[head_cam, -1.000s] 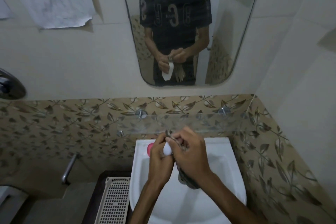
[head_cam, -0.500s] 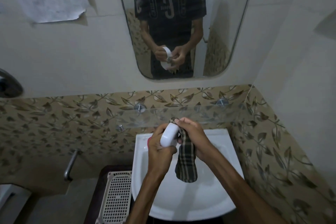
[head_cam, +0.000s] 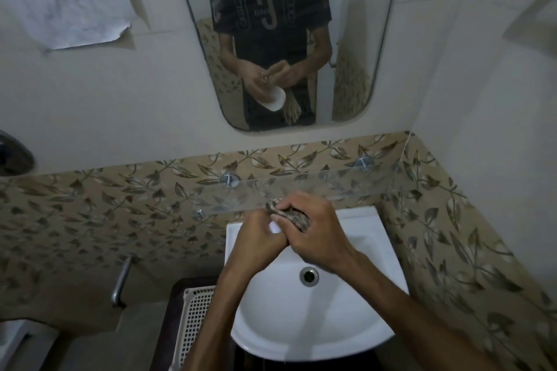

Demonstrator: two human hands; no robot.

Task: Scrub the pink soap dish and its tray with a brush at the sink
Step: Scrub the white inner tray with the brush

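Observation:
Over the back of the white sink point(head_cam: 378, 253), my left hand point(head_cam: 254, 239) grips a small white oval piece point(head_cam: 275, 228), mostly hidden by my fingers. The mirror point(head_cam: 355, 69) shows its reflection as a white oval tray held low. My right hand point(head_cam: 315, 233) holds a bunched checked cloth point(head_cam: 297, 218) and presses it against the white piece. The two hands touch. No pink dish and no brush show in this view; my left hand covers the sink's back left corner.
A glass shelf point(head_cam: 316, 187) juts from the leaf-patterned tiles just above my hands. The drain point(head_cam: 309, 275) lies below them. A white perforated basket point(head_cam: 196, 321) stands left of the sink, and a metal lever point(head_cam: 122, 280) sticks out of the wall further left.
The checked cloth hung down over the basin half a second ago; my right hand now holds it bunched against the white piece. Both hands have closed together.

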